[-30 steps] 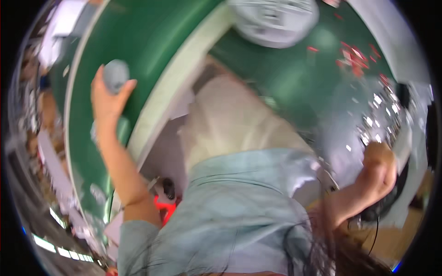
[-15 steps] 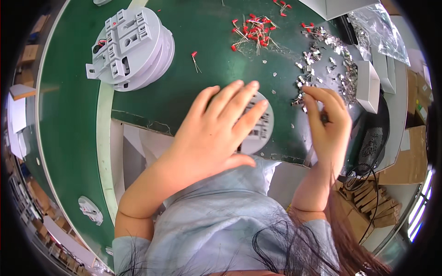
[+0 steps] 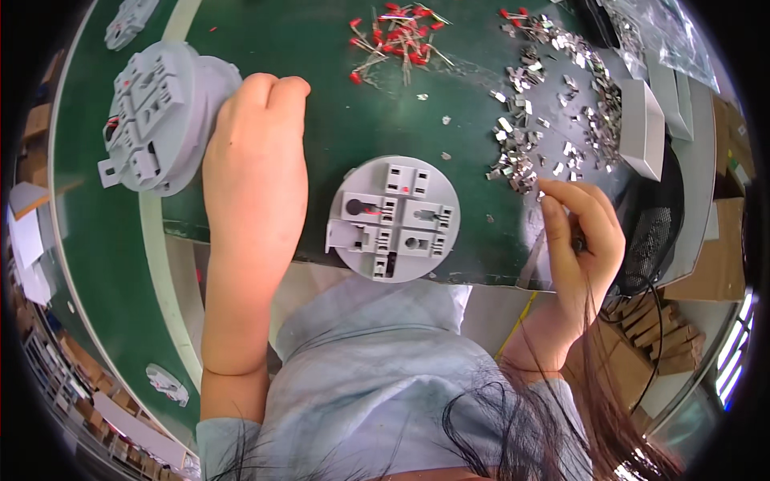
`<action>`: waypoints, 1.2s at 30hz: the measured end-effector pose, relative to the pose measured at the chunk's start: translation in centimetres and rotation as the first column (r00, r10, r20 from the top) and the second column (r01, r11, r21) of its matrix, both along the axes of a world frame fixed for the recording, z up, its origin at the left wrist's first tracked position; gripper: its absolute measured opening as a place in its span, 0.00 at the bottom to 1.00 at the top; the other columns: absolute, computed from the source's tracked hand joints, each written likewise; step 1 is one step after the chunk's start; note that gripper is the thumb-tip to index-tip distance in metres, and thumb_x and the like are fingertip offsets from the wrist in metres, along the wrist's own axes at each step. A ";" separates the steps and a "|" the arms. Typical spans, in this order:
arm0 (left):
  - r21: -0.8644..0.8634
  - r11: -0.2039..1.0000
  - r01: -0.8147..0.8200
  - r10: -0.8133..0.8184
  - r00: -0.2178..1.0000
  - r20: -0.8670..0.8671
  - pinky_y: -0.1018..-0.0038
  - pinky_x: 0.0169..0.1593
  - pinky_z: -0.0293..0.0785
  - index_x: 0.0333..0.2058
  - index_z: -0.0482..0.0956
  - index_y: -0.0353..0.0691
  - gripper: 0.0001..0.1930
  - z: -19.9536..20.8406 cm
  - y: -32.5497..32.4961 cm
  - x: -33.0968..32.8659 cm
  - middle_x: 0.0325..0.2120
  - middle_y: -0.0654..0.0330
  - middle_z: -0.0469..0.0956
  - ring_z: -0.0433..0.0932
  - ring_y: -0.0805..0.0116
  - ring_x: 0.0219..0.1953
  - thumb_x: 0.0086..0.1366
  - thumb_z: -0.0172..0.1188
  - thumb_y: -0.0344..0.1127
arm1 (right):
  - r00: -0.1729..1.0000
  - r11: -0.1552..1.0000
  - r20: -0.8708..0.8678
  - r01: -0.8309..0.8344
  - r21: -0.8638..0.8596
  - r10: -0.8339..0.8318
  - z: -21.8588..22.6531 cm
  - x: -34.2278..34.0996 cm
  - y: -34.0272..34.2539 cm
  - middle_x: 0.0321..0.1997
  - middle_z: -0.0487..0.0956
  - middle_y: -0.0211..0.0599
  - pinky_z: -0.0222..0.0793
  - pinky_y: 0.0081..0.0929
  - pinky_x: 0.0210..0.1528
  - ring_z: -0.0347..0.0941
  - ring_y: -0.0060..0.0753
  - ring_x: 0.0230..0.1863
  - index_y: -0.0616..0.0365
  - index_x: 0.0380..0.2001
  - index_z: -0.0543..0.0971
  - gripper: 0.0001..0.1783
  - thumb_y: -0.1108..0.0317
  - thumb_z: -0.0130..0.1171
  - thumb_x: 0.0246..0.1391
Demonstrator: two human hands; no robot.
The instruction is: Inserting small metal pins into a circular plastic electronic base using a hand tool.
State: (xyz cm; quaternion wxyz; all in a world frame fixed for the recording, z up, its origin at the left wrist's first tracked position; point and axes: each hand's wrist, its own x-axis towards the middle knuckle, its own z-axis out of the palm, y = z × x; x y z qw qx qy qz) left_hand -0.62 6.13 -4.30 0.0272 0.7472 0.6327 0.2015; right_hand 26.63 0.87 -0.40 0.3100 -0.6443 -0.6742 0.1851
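A round grey plastic base (image 3: 399,204) lies face up at the table's front edge, between my hands. Small sockets, a black round part and a red wire show on it. My left hand (image 3: 258,152) reaches down to the green table beside a stack of similar grey bases (image 3: 172,120). Its fingers are bent and pressed together, and whatever is under the fingertips is hidden. Next to a scatter of small shiny metal clips (image 3: 517,152), my right hand (image 3: 589,232) pinches thumb and forefinger together. Something tiny may be between those tips; a dark bit shows in the curled fingers.
Red-headed two-legged components (image 3: 401,40), LED-like, lie heaped at the far middle. A white open box (image 3: 642,128) and a clear plastic bag (image 3: 674,40) stand at the right, by a black mesh item (image 3: 651,240). Another grey part (image 3: 167,385) rests on the left table.
My left hand has moved left off the round base, now uncovered, to where a lone red component lay. My right hand stays pinched by the clips. The whole view has shifted slightly.
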 end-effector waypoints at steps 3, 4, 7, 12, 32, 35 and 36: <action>0.029 0.999 0.014 -0.014 1.000 0.022 0.65 0.45 0.76 0.42 0.80 0.35 0.08 0.5 -0.4 0.6 0.39 0.55 0.79 0.79 0.54 0.39 0.64 0.60 0.22 | 0.992 0.988 0.065 -0.095 -0.122 0.104 -0.6 0.2 -0.3 0.35 0.82 0.31 0.61 0.21 0.24 0.71 0.24 0.23 0.55 0.38 0.85 0.11 0.77 0.67 0.51; 0.013 0.999 0.043 -0.044 0.983 0.178 0.66 0.44 0.75 0.41 0.80 0.35 0.08 1.1 -0.7 0.8 0.39 0.55 0.80 0.79 0.56 0.38 0.62 0.61 0.21 | 0.993 0.988 0.068 -0.092 -0.123 0.101 -1.0 0.2 -0.2 0.35 0.82 0.31 0.61 0.21 0.24 0.71 0.24 0.23 0.55 0.38 0.85 0.11 0.77 0.67 0.51; -0.005 0.993 0.116 -0.101 0.879 0.466 0.67 0.43 0.75 0.39 0.80 0.34 0.10 2.0 -1.9 1.2 0.39 0.57 0.80 0.79 0.60 0.36 0.59 0.64 0.18 | 0.926 0.964 0.280 -0.264 0.002 0.253 -2.4 0.2 0.6 0.38 0.82 0.30 0.68 0.28 0.28 0.76 0.31 0.28 0.52 0.38 0.84 0.13 0.77 0.65 0.48; 0.031 0.967 0.254 -0.212 0.726 0.654 0.69 0.41 0.73 0.36 0.81 0.39 0.12 1.3 -4.3 1.5 0.34 0.61 0.81 0.78 0.66 0.34 0.52 0.70 0.20 | 0.845 0.936 0.436 -0.352 0.016 0.310 -2.5 -0.2 1.7 0.36 0.80 0.35 0.65 0.22 0.25 0.76 0.32 0.27 0.57 0.37 0.83 0.12 0.82 0.65 0.48; 0.080 0.944 0.319 -0.325 0.870 0.371 0.70 0.39 0.63 0.33 0.83 0.47 0.12 -0.6 -5.6 3.9 0.33 0.69 0.79 0.74 0.69 0.32 0.49 0.75 0.29 | 0.845 0.931 0.394 -0.349 -0.104 0.361 -1.3 -3.5 -3.2 0.35 0.76 0.27 0.67 0.30 0.30 0.73 0.31 0.29 0.42 0.52 0.83 0.32 0.80 0.63 0.40; -0.003 0.957 0.289 -0.257 0.856 0.449 0.68 0.41 0.61 0.33 0.82 0.49 0.11 -0.8 -5.8 3.8 0.35 0.72 0.77 0.72 0.70 0.33 0.50 0.74 0.32 | 0.849 0.929 0.380 -0.348 -0.124 0.369 -1.4 -3.5 -3.2 0.35 0.76 0.26 0.66 0.30 0.30 0.72 0.29 0.28 0.40 0.53 0.84 0.33 0.79 0.63 0.39; -0.011 0.960 0.278 -0.239 0.843 0.481 0.68 0.42 0.61 0.33 0.83 0.49 0.11 -0.9 -5.9 3.8 0.36 0.71 0.76 0.72 0.70 0.33 0.50 0.74 0.32 | 0.849 0.928 0.377 -0.350 -0.125 0.371 -1.4 -3.5 -3.2 0.35 0.76 0.26 0.66 0.30 0.30 0.72 0.29 0.28 0.40 0.53 0.84 0.33 0.79 0.63 0.39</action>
